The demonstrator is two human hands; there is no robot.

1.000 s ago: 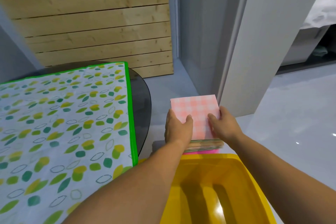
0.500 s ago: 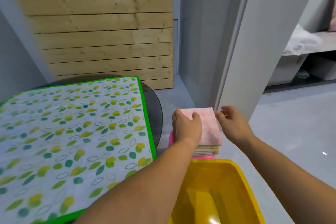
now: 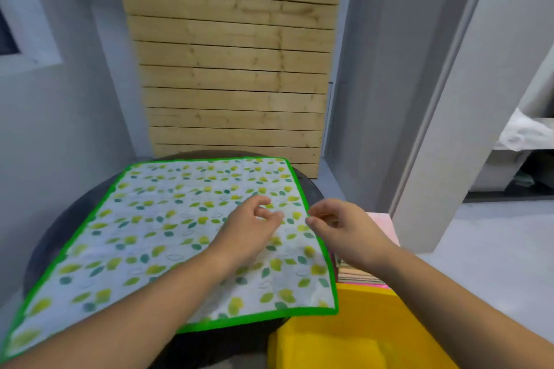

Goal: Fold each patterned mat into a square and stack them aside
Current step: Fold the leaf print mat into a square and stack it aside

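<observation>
The white leaf-patterned mat with a green border (image 3: 168,228) lies flat on the dark round table (image 3: 54,237); the left hand (image 3: 248,231) hovers over it, loosely curled, empty; the right hand (image 3: 344,231) hangs at its right border, thumb and forefinger parted; I'd pinch that edge and match borders squarely before creasing; the stack of folded mats (image 3: 359,274) waits just beside.
</observation>
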